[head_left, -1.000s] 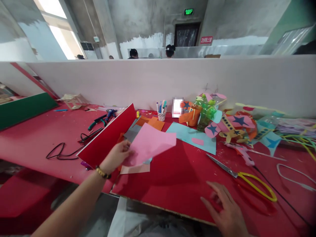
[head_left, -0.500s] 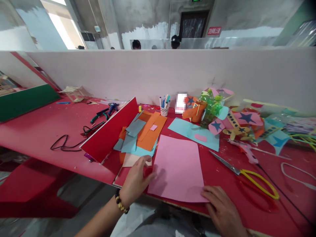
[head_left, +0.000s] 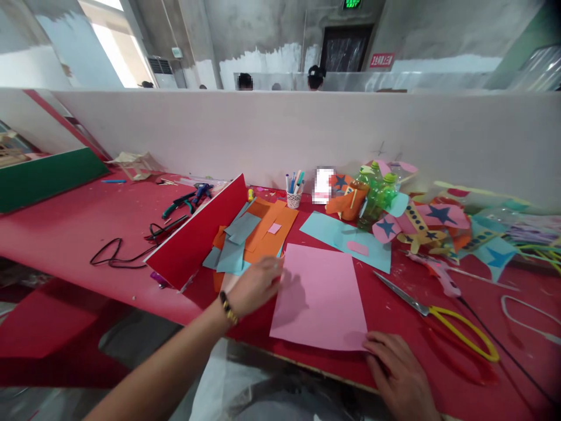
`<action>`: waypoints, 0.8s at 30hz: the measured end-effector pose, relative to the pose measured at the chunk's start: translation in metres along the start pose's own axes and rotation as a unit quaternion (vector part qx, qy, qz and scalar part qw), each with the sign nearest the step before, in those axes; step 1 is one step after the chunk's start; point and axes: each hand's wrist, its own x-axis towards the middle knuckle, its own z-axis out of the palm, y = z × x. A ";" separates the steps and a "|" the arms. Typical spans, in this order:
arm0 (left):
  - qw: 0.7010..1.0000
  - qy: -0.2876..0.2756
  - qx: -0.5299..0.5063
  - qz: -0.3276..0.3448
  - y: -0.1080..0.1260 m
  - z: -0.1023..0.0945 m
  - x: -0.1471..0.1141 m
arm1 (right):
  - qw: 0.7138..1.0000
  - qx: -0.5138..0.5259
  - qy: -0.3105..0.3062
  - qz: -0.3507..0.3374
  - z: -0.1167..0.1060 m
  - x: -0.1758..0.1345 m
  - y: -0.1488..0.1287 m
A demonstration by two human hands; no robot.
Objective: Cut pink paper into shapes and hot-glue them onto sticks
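A large pink sheet of paper lies on the red table in front of me. My left hand is at its upper left edge, fingers loosely bent and apart, casting a shadow on the sheet. My right hand holds the lower right corner between thumb and fingers. Left of the sheet, partly under my left hand, is a pile of orange paper and blue paper pieces. Scissors with yellow handles lie to the right, near my right hand.
Behind the sheet lies light blue paper with a pink cutout. A pink glue gun, green bottles and paper-covered planes stand at right. A red board, pen cup and pliers are further left.
My left hand has moved up and away from me along the sheet's left side. The sheet's near edge has shifted slightly; my right hand stays at its corner.
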 end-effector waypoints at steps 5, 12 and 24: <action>0.984 -0.003 0.127 -0.126 -0.066 0.011 0.065 | 1.000 -0.015 0.016 -0.018 0.004 -0.002 0.002; 0.954 0.135 -0.121 -0.239 -0.101 0.025 0.078 | 0.999 -0.020 0.020 -0.035 0.003 -0.001 0.004; 0.730 0.356 -0.546 -0.206 -0.117 -0.040 0.062 | 0.997 -0.035 0.021 -0.066 0.006 0.001 0.008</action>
